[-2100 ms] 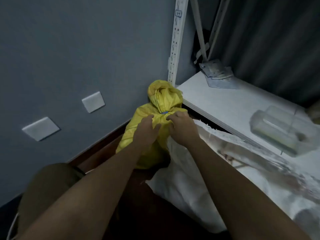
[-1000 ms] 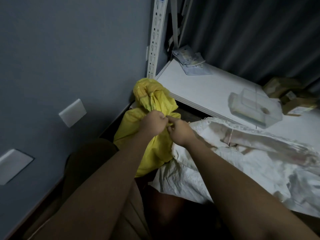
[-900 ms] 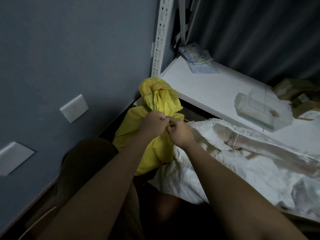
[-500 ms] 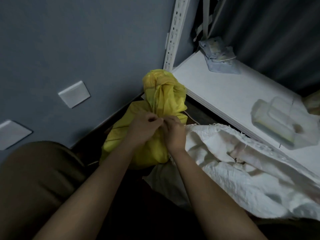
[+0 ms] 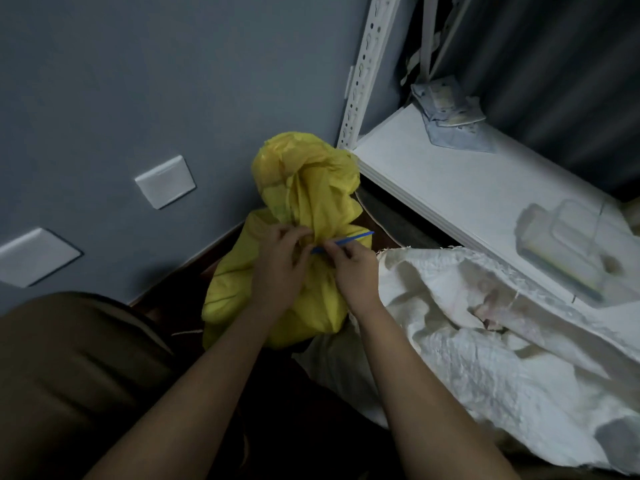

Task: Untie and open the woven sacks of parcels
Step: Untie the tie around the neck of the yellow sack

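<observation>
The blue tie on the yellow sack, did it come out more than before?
Yes. The blue tie now sticks out rightward from the yellow sack neck, toward the white shelf. The right hand pinches it; before, only a speck showed.

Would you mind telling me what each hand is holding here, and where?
The right hand pinches the blue tie near its left end. The left hand grips the yellow sack at its gathered neck.

The white sack (image 5: 485,358) runs off the right edge.
</observation>
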### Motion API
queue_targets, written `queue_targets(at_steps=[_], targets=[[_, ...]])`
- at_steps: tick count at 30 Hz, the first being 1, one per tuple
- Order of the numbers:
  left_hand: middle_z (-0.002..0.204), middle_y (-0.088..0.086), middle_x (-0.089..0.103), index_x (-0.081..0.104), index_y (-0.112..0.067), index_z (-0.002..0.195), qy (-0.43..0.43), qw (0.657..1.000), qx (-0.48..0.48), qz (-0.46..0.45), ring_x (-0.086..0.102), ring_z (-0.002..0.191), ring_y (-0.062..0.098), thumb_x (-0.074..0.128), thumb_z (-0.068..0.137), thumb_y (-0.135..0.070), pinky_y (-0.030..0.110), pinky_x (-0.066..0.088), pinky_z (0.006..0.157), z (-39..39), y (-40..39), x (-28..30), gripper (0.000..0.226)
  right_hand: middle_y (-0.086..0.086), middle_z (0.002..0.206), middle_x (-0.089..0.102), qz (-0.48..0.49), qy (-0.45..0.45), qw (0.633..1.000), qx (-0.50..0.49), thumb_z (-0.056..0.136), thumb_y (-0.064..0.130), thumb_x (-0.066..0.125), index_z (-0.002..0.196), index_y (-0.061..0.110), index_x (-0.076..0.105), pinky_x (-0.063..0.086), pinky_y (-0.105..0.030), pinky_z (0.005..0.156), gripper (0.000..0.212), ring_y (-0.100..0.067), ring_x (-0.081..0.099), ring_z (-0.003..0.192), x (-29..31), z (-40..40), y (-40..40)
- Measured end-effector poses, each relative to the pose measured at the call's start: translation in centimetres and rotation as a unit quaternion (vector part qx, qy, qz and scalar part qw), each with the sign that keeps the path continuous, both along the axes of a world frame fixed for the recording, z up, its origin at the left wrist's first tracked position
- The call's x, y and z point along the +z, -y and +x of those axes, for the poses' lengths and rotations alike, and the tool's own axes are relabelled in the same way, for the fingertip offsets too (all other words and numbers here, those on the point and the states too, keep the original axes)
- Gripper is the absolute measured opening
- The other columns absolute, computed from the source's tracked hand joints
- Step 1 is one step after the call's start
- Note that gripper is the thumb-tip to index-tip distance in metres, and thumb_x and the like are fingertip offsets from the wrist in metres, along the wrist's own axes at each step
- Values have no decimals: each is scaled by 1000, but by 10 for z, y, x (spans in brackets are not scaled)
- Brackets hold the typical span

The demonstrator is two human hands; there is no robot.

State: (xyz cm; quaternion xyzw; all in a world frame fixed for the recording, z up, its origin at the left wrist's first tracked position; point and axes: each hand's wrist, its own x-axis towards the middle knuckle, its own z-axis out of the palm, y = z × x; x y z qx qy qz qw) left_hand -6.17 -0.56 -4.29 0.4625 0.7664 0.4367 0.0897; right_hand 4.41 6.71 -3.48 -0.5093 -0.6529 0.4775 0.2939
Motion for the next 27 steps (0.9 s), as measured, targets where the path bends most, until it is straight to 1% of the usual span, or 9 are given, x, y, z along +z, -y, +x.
queue_targets(at_steps=[2, 4, 5, 9, 12, 14, 18, 21, 27], targets=[[111, 6, 50, 63, -13, 113, 16, 998, -27, -45, 47, 100, 14, 63, 88, -15, 24, 42, 82, -1, -2, -12, 26, -18, 75, 67, -35, 12, 999, -4, 88, 19, 67, 77, -3, 67, 46, -31, 65, 25, -15, 58, 65, -11, -1, -9], [116, 6, 48, 62, -15, 115, 37, 994, -48, -86, 49, 104, 17, 63, 88, -16, 26, 43, 83, -4, -5, -24, 28, -21, 76, 67, -52, 25, 998, -3, 88, 20, 67, 76, -7, 65, 46, -33, 65, 29, -19, 57, 67, -19, -3, -16], [115, 8, 48, 63, -15, 113, 25, 994, -46, -93, 50, 104, 20, 64, 87, -17, 28, 44, 82, -6, -6, -27, 27, -17, 72, 66, -56, 26, 998, -2, 88, 19, 67, 73, -4, 65, 45, -31, 65, 28, -18, 57, 66, -22, -5, -17], [95, 10, 56, 67, -14, 91, -163, 984, -21, -72, 54, 85, 28, 60, 83, -28, 36, 44, 71, -10, -17, -39, 17, 0, 59, 58, -60, 18, 998, -12, 89, 19, 66, 62, 11, 61, 39, -19, 57, 28, -4, 50, 54, -30, -8, -16], [89, 7, 61, 66, -11, 86, -191, 979, -50, -50, 57, 77, 25, 50, 85, -32, 34, 46, 64, -12, -25, -44, 26, 3, 58, 59, -49, -10, 998, -46, 89, 18, 65, 67, 6, 66, 39, -12, 58, 25, 1, 52, 53, -34, -9, -13], [85, 5, 63, 65, -12, 85, -205, 975, -63, -64, 59, 72, 23, 49, 86, -33, 33, 47, 61, -13, -28, -48, 27, 8, 60, 60, -33, -12, 997, -63, 89, 19, 66, 67, 12, 66, 38, -7, 59, 23, 5, 54, 57, -36, -11, -12], [82, 4, 64, 64, -12, 88, -167, 978, -81, -90, 60, 68, 23, 47, 87, -35, 34, 49, 57, -13, -29, -51, 29, 11, 52, 51, 10, 6, 998, -62, 89, 17, 65, 57, 27, 52, 35, -10, 52, 36, 3, 49, 50, -40, -13, -8], [84, 5, 65, 65, -11, 90, -149, 982, -84, -85, 61, 71, 25, 48, 88, -33, 35, 50, 57, -13, -26, -52, 28, 11, 51, 50, 19, 2, 997, -78, 90, 17, 64, 57, 32, 50, 35, -11, 52, 38, 2, 50, 51, -41, -16, -4], [84, 6, 64, 66, -10, 89, -158, 980, -83, -83, 61, 71, 24, 50, 87, -30, 34, 51, 57, -14, -27, -54, 26, 7, 52, 49, -21, -34, 993, -114, 89, 17, 65, 59, 19, 54, 35, -11, 52, 32, 2, 47, 48, -45, -20, -1]])
